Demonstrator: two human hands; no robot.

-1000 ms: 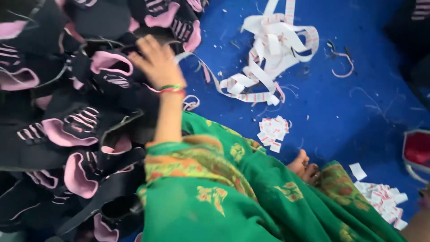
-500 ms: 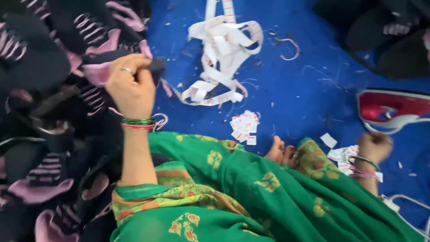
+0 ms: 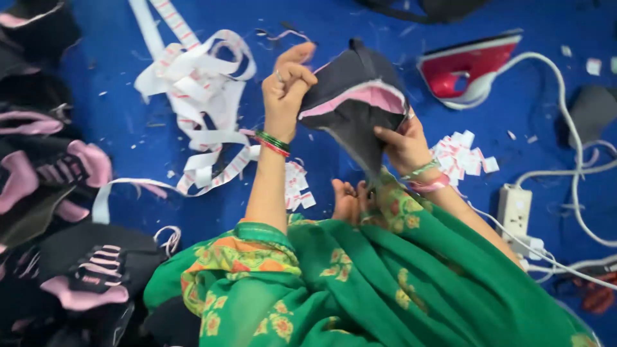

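Over the blue floor (image 3: 360, 16), left hand (image 3: 287, 83) and right hand (image 3: 402, 142) pinch a black-and-pink shoe upper (image 3: 353, 96); a red iron (image 3: 472, 67), seemingly idle, lies at two o'clock.

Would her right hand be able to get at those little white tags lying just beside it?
Probably yes. The right hand is busy gripping the black and pink piece, but the white tags lie uncovered on the blue floor right next to it, with nothing between.
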